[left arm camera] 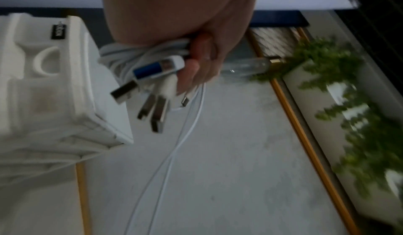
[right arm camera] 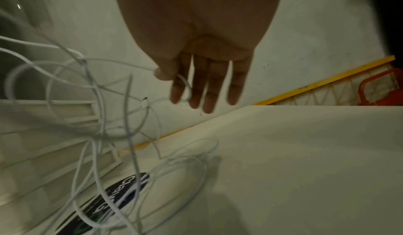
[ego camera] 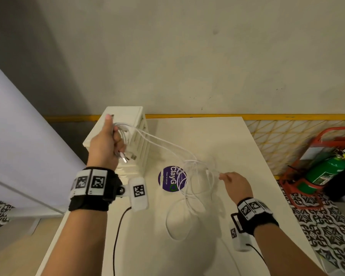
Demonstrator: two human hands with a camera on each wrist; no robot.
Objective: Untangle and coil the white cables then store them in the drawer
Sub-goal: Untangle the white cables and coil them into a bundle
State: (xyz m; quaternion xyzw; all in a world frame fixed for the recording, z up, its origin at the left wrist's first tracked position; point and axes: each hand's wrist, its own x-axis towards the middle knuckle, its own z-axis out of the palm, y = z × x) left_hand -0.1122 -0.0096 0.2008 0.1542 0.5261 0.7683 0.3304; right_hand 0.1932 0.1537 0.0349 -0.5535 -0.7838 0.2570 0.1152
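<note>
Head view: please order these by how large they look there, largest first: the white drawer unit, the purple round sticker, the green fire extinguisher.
1. white drawer unit
2. green fire extinguisher
3. purple round sticker

The extinguisher is partly hidden by its red stand.

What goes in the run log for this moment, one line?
left hand: grips bundled white cables, raised | right hand: pinches one strand | tangle on white table | white drawer unit: cables not stored

Readable on the round purple sticker [ego camera: 172, 178] stuck to the worktop [ego camera: 227, 156]: "ClayGo" in white letters, smaller line beneath too tiny to make out. Black tag [left arm camera: 59, 31] on the white drawer unit [left arm camera: 54, 87]: lettering blurred, unreadable.
</note>
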